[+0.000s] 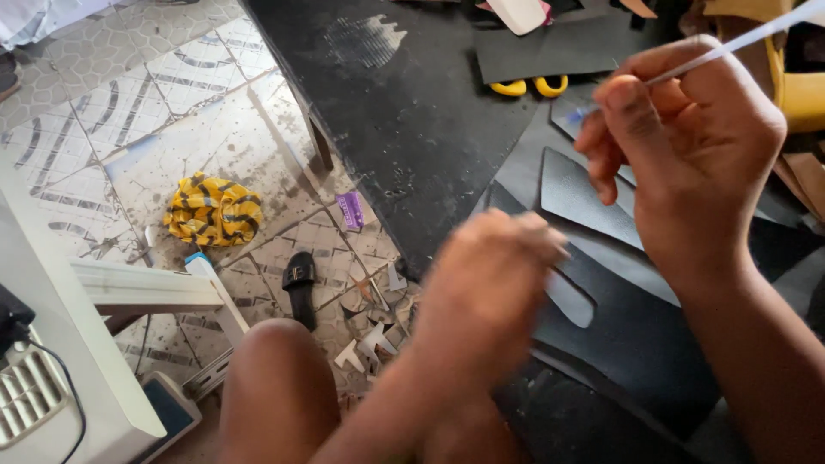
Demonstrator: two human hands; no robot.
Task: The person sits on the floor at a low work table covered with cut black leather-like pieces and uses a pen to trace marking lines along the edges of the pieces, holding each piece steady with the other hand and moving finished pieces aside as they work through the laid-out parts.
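Note:
My right hand (687, 155) grips a thin white pen-like stick (748, 39) that slants up to the right, its tip near a grey cut piece (593, 198) of sheet material. My left hand (494, 283) is blurred, with fingers curled, resting over dark sheet material (636, 335) near a pale cut-out shape (571, 299). Whether it holds anything cannot be seen. Both hands hover above a black work board (412, 112).
Yellow-handled scissors (528, 86) lie on the board under a black sheet (550, 47). On the tiled floor are a yellow striped cloth (213, 210), a black sandal (300, 283), a purple scrap (350, 210) and paper offcuts (369, 335). A white machine stand (60, 326) is at left. My knee (279, 387) is below.

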